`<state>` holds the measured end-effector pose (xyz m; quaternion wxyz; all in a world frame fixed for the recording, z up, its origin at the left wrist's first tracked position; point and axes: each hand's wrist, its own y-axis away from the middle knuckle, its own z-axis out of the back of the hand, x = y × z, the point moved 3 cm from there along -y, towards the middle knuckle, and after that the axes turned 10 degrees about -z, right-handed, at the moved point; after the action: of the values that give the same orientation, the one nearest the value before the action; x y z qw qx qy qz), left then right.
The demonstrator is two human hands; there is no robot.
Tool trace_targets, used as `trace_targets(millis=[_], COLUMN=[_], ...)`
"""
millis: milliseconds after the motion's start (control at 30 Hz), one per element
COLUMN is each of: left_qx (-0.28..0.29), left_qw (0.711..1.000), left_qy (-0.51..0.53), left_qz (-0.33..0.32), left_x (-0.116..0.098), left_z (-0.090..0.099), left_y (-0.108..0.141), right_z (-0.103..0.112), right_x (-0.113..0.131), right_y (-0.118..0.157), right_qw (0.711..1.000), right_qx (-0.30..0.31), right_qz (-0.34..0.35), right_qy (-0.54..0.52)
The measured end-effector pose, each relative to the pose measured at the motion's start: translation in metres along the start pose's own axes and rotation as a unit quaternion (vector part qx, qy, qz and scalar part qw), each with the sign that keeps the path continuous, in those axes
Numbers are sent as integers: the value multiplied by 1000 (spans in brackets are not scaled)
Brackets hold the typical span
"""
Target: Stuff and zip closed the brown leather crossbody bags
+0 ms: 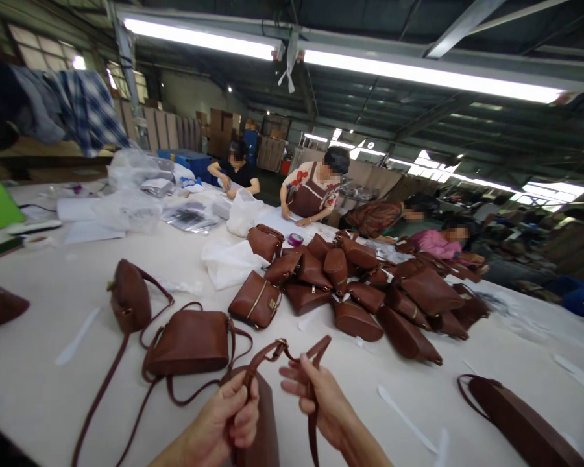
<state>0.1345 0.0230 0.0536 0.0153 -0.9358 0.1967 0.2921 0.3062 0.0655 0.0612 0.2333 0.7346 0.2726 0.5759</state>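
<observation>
Both hands work on a brown leather strap [263,355] with a metal buckle [281,345] between them. My left hand [236,410] is closed round the strap on the left of the buckle. On the other side, my right hand [318,395] has the strap between thumb and fingers, with a length hanging below and an end sticking up. Under my left hand lies a brown handbag [267,421], partly hidden by it. Just left of that sits another brown bag [192,342] with loose straps, and beyond it a rounded brown bag [132,299].
A heap of brown bags [353,279] covers the table's middle right, with a single bag [520,421] at the lower right. White paper strips [406,418] and plastic bags [131,211] lie about. Several co-workers, one in an apron [307,193], are across the white table [39,395].
</observation>
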Motion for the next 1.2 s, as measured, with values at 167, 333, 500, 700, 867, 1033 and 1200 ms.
trace_targets(millis=[167, 333, 500, 700, 867, 1033, 1200], left_qx=[-3, 15, 15, 0, -70, -200, -315], left_qw=[1000, 999, 999, 999, 997, 973, 938], left_qy=[-3, -11, 9, 49, 9, -42, -11], left_qz=[14, 41, 29, 22, -31, -107, -146], left_x=[-4, -3, -6, -16, -23, -28, -22], left_z=[19, 16, 14, 21, 29, 40, 41], left_y=[10, 14, 8, 4, 1, -4, -5], right_z=[41, 35, -16, -44, -37, -22, -39], right_x=[-52, -25, -14, -34, -31, -44, -89], right_y=[-14, -24, -44, -78, -79, -42, -29], right_qw=[902, 802, 835, 865, 820, 721, 741], right_qx=[-57, -132, 72, 162, -20, -142, -129], right_qz=[-14, 241, 307, 311, 366, 412, 422], right_qy=[428, 531, 450, 359, 439, 538, 506])
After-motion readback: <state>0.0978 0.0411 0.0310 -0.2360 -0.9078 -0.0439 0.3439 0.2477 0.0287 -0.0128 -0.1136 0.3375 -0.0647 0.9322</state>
